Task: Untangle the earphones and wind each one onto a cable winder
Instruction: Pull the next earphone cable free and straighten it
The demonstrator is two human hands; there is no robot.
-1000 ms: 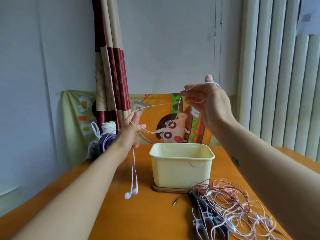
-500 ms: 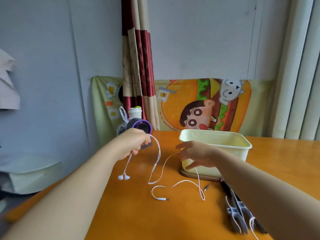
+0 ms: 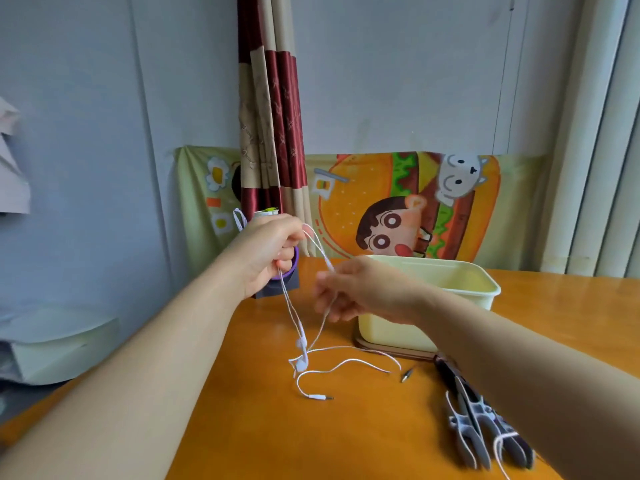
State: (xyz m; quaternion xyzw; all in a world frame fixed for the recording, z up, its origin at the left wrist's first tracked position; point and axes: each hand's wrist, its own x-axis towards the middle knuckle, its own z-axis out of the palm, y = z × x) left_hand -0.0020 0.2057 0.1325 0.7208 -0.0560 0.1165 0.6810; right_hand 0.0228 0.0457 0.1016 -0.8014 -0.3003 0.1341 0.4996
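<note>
Task item: thin white earphone cable [image 3: 292,313], round and smooth, gripped high in the curled fingers of the left hand [image 3: 268,252], above the far left of the glossy orange wooden table [image 3: 242,427]. Loops out of that fist in a narrow arch, then slants down to the right hand [image 3: 353,294]. Right hand motion-blurred, thumb and fingertips pinching the strand.

Below both hands, hangs in slack lines to the tabletop. Pair of small glossy white earbuds [image 3: 301,363] at the bottom of the hang; touching the wood or just off it, cannot tell. Remainder in loose curves on the table, ending in a straight white plug with metal tip [image 3: 320,397].

Just right of those curves: separate small dark metal jack [image 3: 407,375].

Behind the right hand: pale yellow rectangular plastic tub [image 3: 460,289], rounded corners, open top, on a thin brown wooden base [image 3: 391,351].

Near right: bundle of grey hard-plastic forked cable winders [image 3: 467,431], a white strand across them.

Behind the left hand: purple ring [image 3: 294,266] over a dark grey block [image 3: 277,292].

Against the wall: cartoon burger-print cloth [image 3: 346,209]; satin curtain in dark red and beige blocks [image 3: 273,133], hanging in folds.
</note>
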